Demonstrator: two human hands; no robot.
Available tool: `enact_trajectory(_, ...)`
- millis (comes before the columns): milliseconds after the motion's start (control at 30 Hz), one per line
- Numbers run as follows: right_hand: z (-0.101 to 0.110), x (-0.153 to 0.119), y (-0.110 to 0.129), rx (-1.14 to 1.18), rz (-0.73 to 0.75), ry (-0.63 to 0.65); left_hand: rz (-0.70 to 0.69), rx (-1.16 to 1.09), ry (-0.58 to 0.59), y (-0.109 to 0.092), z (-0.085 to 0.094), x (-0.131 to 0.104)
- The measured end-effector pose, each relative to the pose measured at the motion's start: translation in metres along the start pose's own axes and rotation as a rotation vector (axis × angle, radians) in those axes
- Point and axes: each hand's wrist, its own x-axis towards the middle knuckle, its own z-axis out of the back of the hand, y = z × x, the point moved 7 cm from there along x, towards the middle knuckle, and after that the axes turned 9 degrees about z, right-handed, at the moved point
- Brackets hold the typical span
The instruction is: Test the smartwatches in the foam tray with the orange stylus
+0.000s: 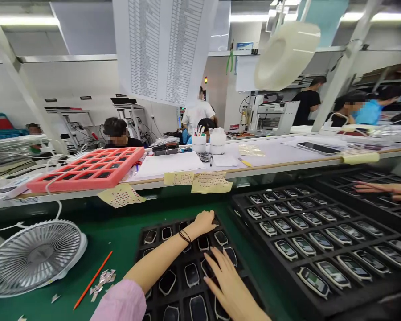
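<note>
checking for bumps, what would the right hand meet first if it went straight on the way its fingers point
Likely the dark-screened device just ahead, if the right hand moves low; otherwise, probably the left hand, near its wrist. Exact height over the black tray is unclear.

**White fan (36, 256) at left, printed sheet (158, 49) overhead**

On the green counter (116, 223), near the fan: an orange stick (92, 281) beside paper scraps (103, 281). Along the raised shelf (270, 157), left to right: a pink tray (73, 183) of dark pieces, white paper (167, 164), two white containers (199, 145), a dark tablet (318, 148). At its front edge, yellow sheets (212, 182). Higher, green-handled pliers (231, 60) and a cream ring (302, 49).
</note>
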Motion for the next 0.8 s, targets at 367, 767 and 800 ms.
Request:
enact_trajectory(367,0.015,-0.026,0.014,0.165,-0.072,-0.078,-0.053,0.040,-0.066,-0.019,0.023,0.000)
enact_trajectory(767,0.024,-0.030,0.012,0.307,-0.166,-0.110,-0.172,-0.039,0.139,-0.044,-0.008,-0.020)
enact_trajectory(800,0.026,-0.031,0.011,0.336,-0.181,-0.136,-0.189,-0.057,0.160,-0.041,-0.007,-0.020)
